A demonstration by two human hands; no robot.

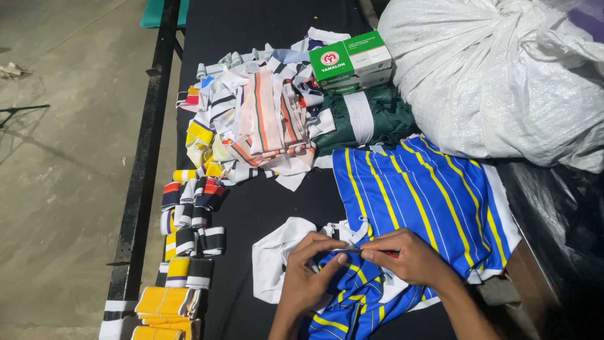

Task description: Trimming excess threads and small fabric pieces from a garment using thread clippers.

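Head view: at the near edge of the black bench [264, 208], both hands work on a blue shirt [428, 201] with yellow stripes. The left hand [309, 274] pinches a fold of the shirt, fingers closed on it. The right hand [409, 255] grips a thin red-tipped tool [377, 252], its point touching the fabric. Collar strips [189, 220] line the left edge; a white sack [497, 75] fills the far right corner.

Taking the blue yellow-striped fabric garment [428, 201] as the mark: the heap of striped cloth strips [258, 119] lies to its far left, two stacked green-and-white cardboard boxes [351, 62] beyond it, the big white woven sack [503, 75] behind-right, seemingly touching it.
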